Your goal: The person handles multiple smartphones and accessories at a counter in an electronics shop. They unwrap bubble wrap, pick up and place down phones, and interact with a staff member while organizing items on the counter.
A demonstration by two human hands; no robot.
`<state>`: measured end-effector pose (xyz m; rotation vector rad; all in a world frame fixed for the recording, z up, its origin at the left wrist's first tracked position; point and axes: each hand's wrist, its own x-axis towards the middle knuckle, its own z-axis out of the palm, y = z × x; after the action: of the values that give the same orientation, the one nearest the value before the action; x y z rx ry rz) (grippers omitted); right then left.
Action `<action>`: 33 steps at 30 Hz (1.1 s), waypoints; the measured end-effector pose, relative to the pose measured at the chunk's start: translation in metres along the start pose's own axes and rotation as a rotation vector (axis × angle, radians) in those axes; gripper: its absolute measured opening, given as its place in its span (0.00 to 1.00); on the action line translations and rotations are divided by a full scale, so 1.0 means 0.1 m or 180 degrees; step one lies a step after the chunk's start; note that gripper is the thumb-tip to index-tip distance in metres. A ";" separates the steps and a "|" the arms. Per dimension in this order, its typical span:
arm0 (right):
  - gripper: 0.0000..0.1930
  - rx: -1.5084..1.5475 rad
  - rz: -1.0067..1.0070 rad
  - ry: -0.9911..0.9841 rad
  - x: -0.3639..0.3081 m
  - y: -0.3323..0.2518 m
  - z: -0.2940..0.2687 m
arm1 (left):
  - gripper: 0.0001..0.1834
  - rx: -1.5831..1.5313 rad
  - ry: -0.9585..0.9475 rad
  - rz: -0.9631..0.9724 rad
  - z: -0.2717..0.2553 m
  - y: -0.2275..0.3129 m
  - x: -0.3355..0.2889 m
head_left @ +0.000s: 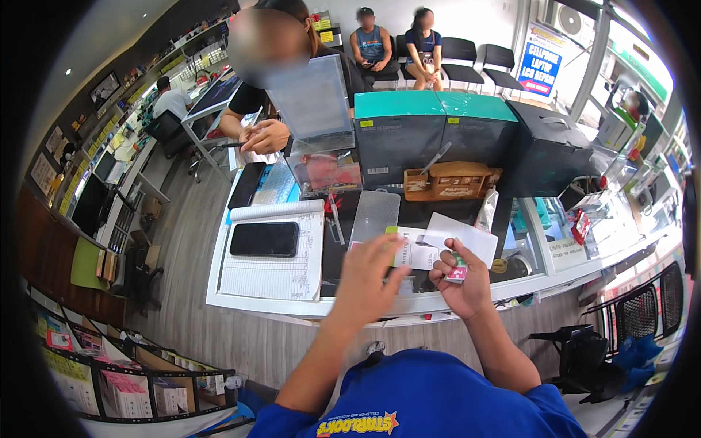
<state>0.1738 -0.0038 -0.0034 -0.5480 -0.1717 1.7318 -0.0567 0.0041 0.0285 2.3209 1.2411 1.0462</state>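
My right hand [465, 290] is closed around a small pink-and-green printed piece [457, 272], perhaps a card or packet, partly covered by the fingers. My left hand [365, 281] hovers over the counter with its fingers apart, slightly blurred, and nothing shows in it. Between the hands lies a white printed package with a green edge [415, 252]. A plain white sheet or card [475, 239] rests just beyond my right hand. Past my left hand is a clear textured plastic sleeve or case [376, 212].
An open ruled notebook [270, 279] bears a black phone [263, 239]. A wooden desk holder [453, 182] stands before tall green-topped boxes [405, 139]. Across the glass counter [365, 305], a person [292, 80] holds a pen beside an acrylic stand [312, 102].
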 end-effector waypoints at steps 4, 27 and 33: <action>0.13 -0.2129 -0.0364 -0.0093 0.07 -0.03 0.16 | 0.24 0.0871 0.0313 -0.0745 0.00 -0.49 0.24; 0.15 -0.5432 -0.1887 -0.0100 -0.16 -0.29 0.07 | 0.44 0.0413 0.0935 -0.0534 0.48 -0.49 0.64; 0.33 -0.3026 -0.0528 -0.0994 0.12 0.10 0.43 | 0.32 -0.3595 0.0484 -0.1652 0.56 -0.05 0.37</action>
<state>0.1440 0.0132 0.0270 -0.8998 -1.2642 1.4894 -0.0060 0.0411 0.0042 1.0238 0.8436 1.2573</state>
